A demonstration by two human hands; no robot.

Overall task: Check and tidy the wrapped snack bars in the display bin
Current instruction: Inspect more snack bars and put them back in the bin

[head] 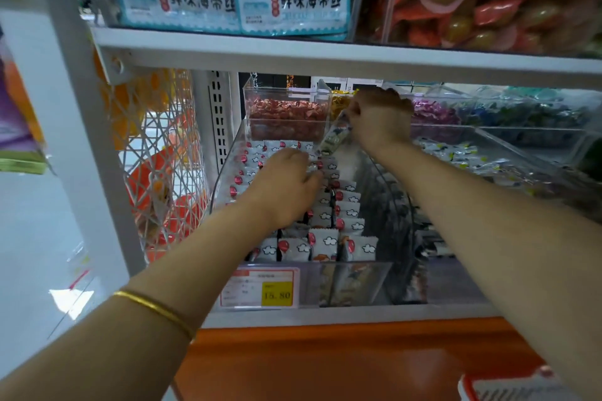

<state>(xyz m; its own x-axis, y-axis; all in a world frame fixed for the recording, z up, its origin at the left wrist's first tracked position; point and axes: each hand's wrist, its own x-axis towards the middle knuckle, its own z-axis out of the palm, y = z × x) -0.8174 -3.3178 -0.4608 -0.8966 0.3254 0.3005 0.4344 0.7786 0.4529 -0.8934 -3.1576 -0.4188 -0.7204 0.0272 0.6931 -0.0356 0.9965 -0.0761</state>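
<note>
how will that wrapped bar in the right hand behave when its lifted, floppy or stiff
The wrapped bar hangs straight from the right hand though pinched only at its top end, so it is probably fairly stiff. Two or three fingers carry it, so it is likely light. Its glossy film may be slippery.

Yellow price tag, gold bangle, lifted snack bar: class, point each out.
Yellow price tag (277,295): head view, middle of label.
Gold bangle (153,309): head view, top of band.
Lifted snack bar (334,137): head view, wrapper middle.
</note>
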